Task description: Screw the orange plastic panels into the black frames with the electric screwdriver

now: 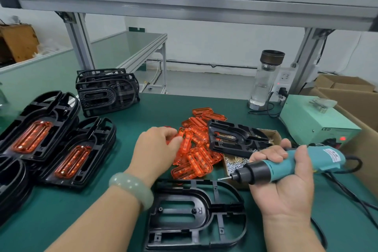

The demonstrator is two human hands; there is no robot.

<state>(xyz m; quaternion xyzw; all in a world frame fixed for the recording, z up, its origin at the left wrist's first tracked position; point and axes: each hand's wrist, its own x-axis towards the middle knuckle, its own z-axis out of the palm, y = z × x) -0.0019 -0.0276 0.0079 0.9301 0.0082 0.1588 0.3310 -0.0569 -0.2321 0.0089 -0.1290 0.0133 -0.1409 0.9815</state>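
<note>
Head view: one electric screwdriver (286,166), two frames (51,112) showing orange panels (30,136).

black frame (199,210) flat — orange panels (196,157) heaped behind — teal screwdriver (272,170) sideways

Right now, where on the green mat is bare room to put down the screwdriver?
Bare mat lies between the far frame stack and the panel pile, and left of the near frame. Crowded around the screw box and cables.

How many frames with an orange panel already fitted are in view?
2: far-left fitted frame, topmost there; second fitted frame just right of it, nearer centre. More may be hidden underneath.
</note>
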